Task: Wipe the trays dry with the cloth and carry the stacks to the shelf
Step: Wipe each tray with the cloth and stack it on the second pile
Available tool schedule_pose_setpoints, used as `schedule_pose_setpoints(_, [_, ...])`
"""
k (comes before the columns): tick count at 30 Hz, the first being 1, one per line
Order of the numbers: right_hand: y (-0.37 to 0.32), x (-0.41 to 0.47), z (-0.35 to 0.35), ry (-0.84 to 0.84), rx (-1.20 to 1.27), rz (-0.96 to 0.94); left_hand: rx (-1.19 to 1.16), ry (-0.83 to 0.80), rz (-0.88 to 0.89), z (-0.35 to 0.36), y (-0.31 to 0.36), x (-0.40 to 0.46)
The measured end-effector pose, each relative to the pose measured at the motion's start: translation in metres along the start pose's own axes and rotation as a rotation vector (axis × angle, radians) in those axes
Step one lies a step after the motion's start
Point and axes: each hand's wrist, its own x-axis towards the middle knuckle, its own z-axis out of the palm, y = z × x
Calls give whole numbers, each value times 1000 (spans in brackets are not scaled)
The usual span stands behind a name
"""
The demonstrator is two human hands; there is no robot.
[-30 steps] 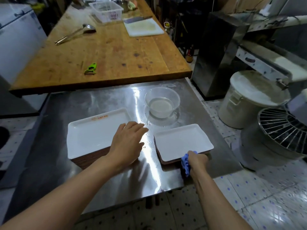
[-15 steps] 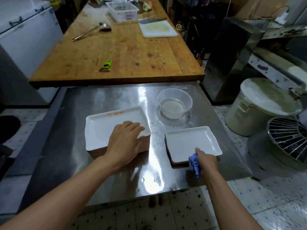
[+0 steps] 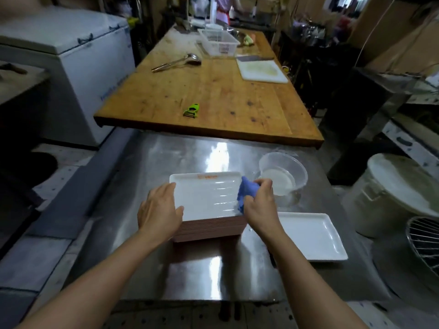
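Pinching blue cloth (image 3: 247, 194), right hand (image 3: 260, 205) (fingertips hidden), top tray (image 3: 206, 195).

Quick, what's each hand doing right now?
Left hand: open, steadying the top tray of the stack.
Right hand: gripping the blue cloth on that tray.

left hand (image 3: 159, 211) flat, fingers straight; right hand (image 3: 259, 202) curled, gripping.
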Motion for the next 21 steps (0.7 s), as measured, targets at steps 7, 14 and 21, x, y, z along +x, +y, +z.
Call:
schedule_pose_setpoints(7, [13,1,28,52,-623,-203,-75,-90,-82,2,-12,7])
schedule_pose_setpoints(14, [10,27,47,-30,-671,-226,-147,-76,-118,7,-14,9])
schedule_pose_setpoints(21, [-9,55,66,179,-331,-209,-110,-44,-105,10,-15,11])
